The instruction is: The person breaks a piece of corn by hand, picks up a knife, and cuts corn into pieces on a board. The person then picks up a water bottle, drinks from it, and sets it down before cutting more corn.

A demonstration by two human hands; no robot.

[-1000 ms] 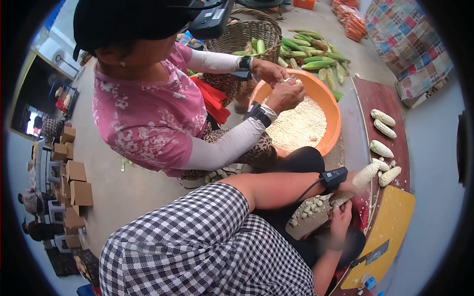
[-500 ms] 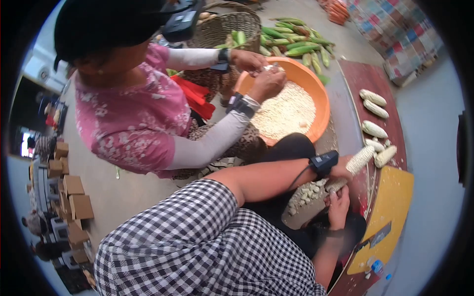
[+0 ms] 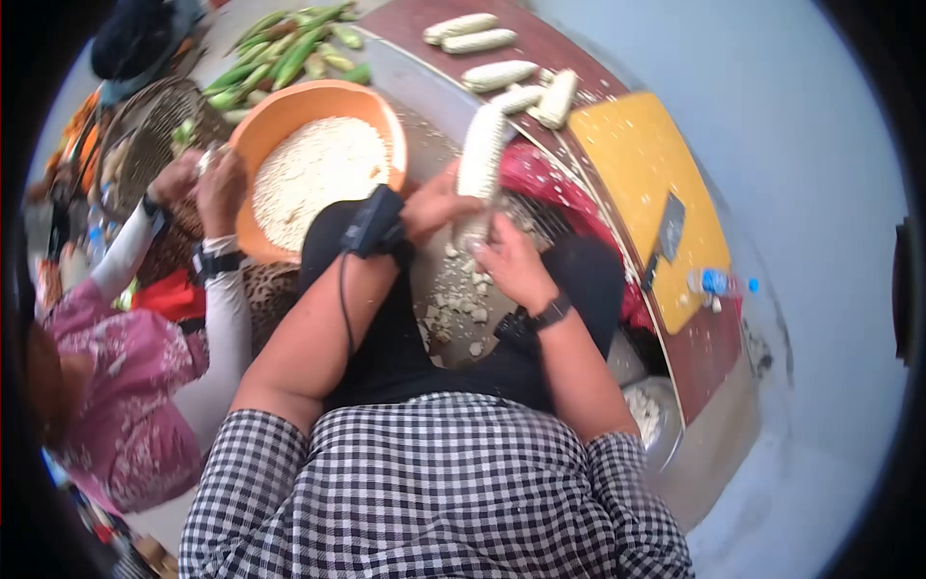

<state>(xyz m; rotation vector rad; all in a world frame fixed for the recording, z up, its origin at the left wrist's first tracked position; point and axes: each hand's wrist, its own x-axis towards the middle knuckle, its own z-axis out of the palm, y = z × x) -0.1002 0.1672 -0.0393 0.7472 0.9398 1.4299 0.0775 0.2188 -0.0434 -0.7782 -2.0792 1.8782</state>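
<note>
A husked ear of white corn (image 3: 480, 154) stands nearly upright between my knees. My left hand (image 3: 436, 206) is closed around its lower half from the left. At its lower end, my right hand (image 3: 519, 264) has its fingers closed on the ear; the exact grip is partly hidden. Below both hands, pale broken pieces (image 3: 461, 314) lie scattered on a greyish surface. Several more husked ears (image 3: 500, 75) rest on the dark red tabletop (image 3: 617, 85) just beyond.
An orange basin (image 3: 397, 145) of loose kernels stands at my left, beside a co-worker's hands (image 3: 222, 188). Unhusked corn (image 3: 289, 58) lies behind it. On the right are a yellow board (image 3: 632, 145), a cleaver (image 3: 671, 227), a bottle (image 3: 714, 282) and a metal bowl (image 3: 666, 410).
My view has turned, so the basin and co-worker now appear further left. Both hands remain on the ear, which now points more upright.
</note>
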